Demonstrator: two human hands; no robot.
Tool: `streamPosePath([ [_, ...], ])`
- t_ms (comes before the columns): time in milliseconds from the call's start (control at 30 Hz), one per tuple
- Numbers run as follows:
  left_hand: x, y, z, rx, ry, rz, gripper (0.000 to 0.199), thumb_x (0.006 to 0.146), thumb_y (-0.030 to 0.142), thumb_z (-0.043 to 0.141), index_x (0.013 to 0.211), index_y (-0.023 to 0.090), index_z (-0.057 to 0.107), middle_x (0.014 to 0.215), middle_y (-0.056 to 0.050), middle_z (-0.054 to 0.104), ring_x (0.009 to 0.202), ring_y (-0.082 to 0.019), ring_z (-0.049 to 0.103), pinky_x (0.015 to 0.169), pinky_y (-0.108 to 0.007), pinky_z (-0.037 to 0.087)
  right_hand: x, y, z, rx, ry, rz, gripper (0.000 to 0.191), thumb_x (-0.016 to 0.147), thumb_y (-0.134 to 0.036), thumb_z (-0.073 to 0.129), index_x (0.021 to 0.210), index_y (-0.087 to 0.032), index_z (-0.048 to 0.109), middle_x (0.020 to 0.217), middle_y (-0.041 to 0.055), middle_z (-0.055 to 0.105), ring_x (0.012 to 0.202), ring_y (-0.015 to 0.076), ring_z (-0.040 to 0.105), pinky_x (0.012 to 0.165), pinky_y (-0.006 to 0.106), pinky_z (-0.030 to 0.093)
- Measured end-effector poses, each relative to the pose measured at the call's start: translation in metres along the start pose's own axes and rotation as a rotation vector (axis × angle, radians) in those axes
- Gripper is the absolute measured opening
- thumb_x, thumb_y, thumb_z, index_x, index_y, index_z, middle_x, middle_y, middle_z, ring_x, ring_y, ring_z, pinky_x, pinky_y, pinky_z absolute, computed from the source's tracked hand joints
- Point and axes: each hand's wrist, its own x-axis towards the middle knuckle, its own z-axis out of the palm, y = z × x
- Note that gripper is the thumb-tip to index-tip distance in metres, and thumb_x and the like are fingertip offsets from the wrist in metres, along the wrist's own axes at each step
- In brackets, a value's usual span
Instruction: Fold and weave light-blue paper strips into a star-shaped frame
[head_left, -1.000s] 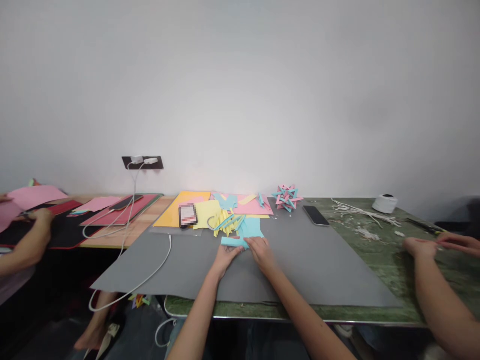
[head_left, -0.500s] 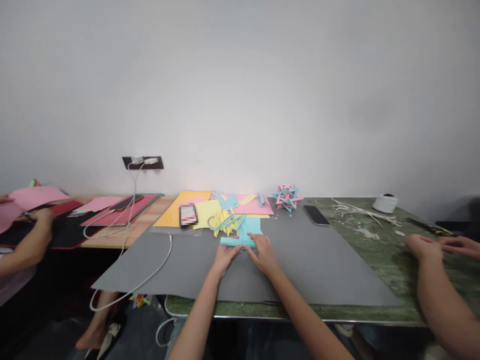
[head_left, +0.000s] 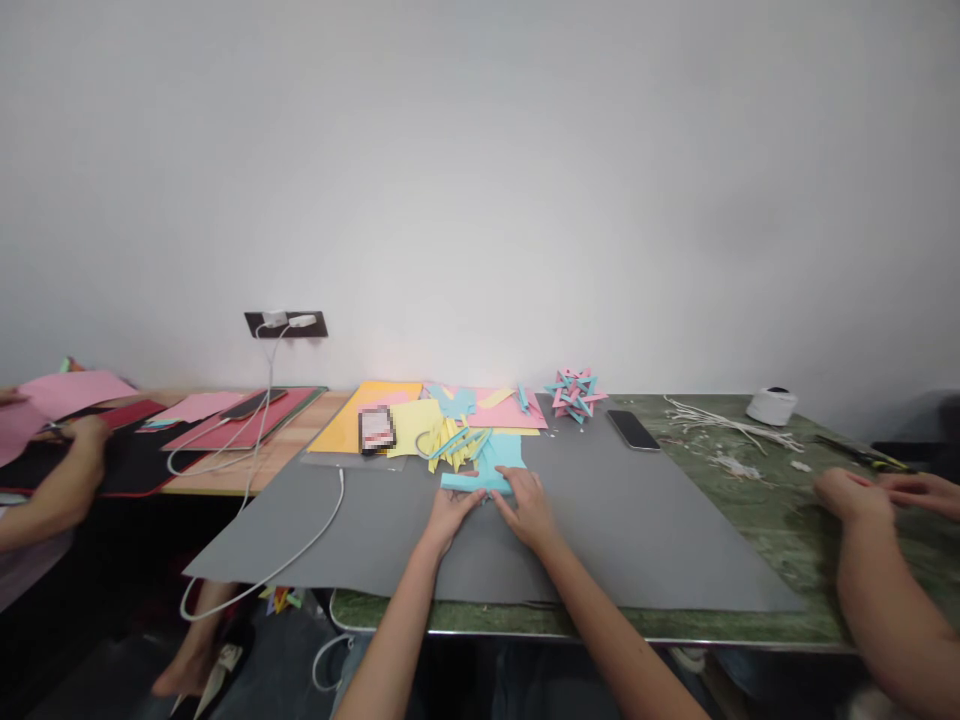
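Observation:
A folded strip of light blue paper [head_left: 466, 482] lies crosswise between my hands, just above the grey mat. My left hand [head_left: 453, 512] grips it from the near side, thumb pointing to the middle. On its right end, my right hand [head_left: 529, 508] pinches it with thumb and fingers. Right behind the strip lies a blue paper sheet [head_left: 504, 453]. Folded yellow strips [head_left: 452, 446] with some blue ones are heaped to its left. The pads of my fingers are partly hidden by the paper.
Behind are a pink sheet [head_left: 495, 414], a pink-and-blue paper star [head_left: 574, 395] and a phone [head_left: 633, 430]. A white cable [head_left: 315, 538] crosses the grey mat [head_left: 622, 550] at left. Co-workers' hands [head_left: 851, 495] are at right, others at far left with pink paper.
My hands and the blue strip stay almost where they were. The co-worker's hand at right has shifted slightly to the right.

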Motion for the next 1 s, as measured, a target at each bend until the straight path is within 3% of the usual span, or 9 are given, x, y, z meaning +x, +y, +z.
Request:
streamPosePath([
  [633, -0.0002, 0.0009, 0.0002, 0.008, 0.021, -0.015, 0.044, 0.052, 0.022, 0.07, 0.092, 0.013, 0.055, 0.079, -0.005, 0.064, 0.077, -0.018, 0.059, 0.073, -0.032, 0.045, 0.0001, -0.0006, 0.0, -0.041, 0.025, -0.009, 0.032, 0.08, -0.034, 0.038, 0.106, -0.017, 0.046, 0.092, 0.0074, 0.055, 0.088, 0.0182, 0.048, 0.075, 0.031, 0.033],
  [800, -0.0003, 0.0, -0.0019, 0.009, 0.022, 0.029, 0.043, 0.052, 0.022, 0.07, 0.092, 0.013, 0.057, 0.088, -0.008, 0.064, 0.085, -0.019, 0.057, 0.078, -0.032, 0.043, -0.0004, 0.0021, 0.0038, -0.012, 0.012, -0.001, 0.034, 0.079, -0.036, 0.039, 0.108, -0.019, 0.044, 0.095, 0.007, 0.055, 0.089, 0.0184, 0.047, 0.076, 0.031, 0.032],
  [900, 0.0008, -0.0016, -0.0028, 0.008, 0.04, 0.047, 0.039, 0.052, 0.023, 0.07, 0.087, 0.012, 0.059, 0.091, -0.01, 0.063, 0.084, -0.02, 0.058, 0.077, -0.032, 0.043, -0.0007, 0.0044, 0.0068, -0.001, -0.012, 0.003, 0.026, 0.081, -0.035, 0.037, 0.099, -0.02, 0.049, 0.09, 0.0054, 0.056, 0.086, 0.0177, 0.047, 0.076, 0.031, 0.031],
  [1000, 0.0022, -0.0025, -0.0024, 0.009, 0.073, 0.031, 0.035, 0.051, 0.027, 0.07, 0.082, 0.011, 0.062, 0.081, -0.009, 0.066, 0.074, -0.019, 0.06, 0.073, -0.031, 0.046, -0.0009, 0.006, 0.0088, -0.025, -0.031, -0.002, 0.021, 0.083, -0.032, 0.034, 0.087, -0.02, 0.051, 0.083, 0.0035, 0.056, 0.081, 0.0158, 0.048, 0.074, 0.03, 0.031],
])
